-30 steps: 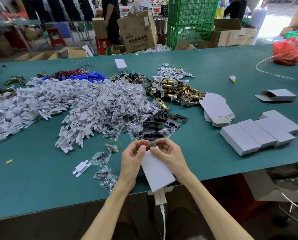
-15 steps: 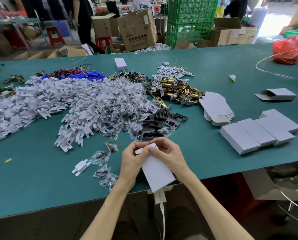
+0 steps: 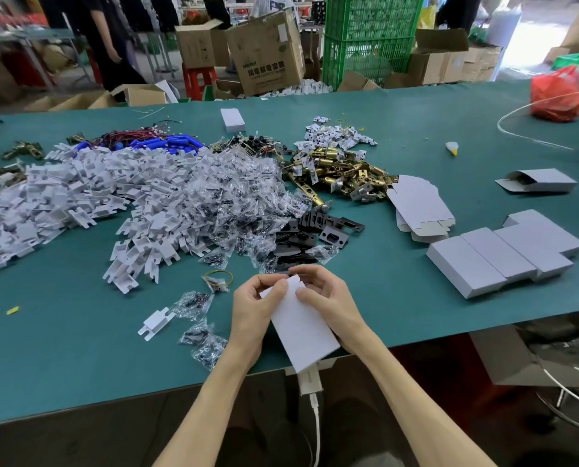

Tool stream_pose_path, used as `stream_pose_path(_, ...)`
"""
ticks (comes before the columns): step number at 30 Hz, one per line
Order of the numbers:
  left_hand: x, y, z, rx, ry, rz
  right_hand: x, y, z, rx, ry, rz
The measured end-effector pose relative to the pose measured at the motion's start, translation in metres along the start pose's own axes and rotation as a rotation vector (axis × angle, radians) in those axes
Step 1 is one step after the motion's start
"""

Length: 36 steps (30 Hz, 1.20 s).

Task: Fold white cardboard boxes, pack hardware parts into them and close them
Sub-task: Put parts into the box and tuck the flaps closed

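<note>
I hold a white cardboard box [image 3: 303, 328] over the near edge of the green table [image 3: 79, 358]. My left hand [image 3: 252, 311] grips its far left corner, and my right hand [image 3: 328, 299] pinches the flap at its far end. Beyond my hands lie black metal plates [image 3: 311, 229], bagged screws [image 3: 220, 203], white plastic pieces [image 3: 79, 190] and brass latches [image 3: 338, 170]. Several closed white boxes [image 3: 503, 254] sit in a row at the right. A stack of flat box blanks [image 3: 419, 207] lies beside the latches.
An open white box [image 3: 537, 181] lies at the far right, another small one [image 3: 233, 119] at the back. A red bag [image 3: 557, 96] and a white tube loop [image 3: 530, 139] occupy the right rear. Cartons, green crates [image 3: 369, 38] and a person stand beyond the table.
The open end flap, with a dark part showing a second ago, has been folded down over the box's far end. A person behind the table walked left.
</note>
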<state>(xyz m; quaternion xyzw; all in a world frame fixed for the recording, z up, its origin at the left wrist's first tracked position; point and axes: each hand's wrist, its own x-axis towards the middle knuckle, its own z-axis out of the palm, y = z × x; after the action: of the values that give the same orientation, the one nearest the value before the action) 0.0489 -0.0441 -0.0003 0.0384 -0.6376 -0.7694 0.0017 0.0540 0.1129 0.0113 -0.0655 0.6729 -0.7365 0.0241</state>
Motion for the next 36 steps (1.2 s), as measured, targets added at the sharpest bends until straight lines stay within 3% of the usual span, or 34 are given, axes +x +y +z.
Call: stream_pose_path(36,-0.0050,0.0021,-0.0008,0.010,-0.125,0.046,0.0002,0.0054,-0.0052,0.114,0.157,0.007)
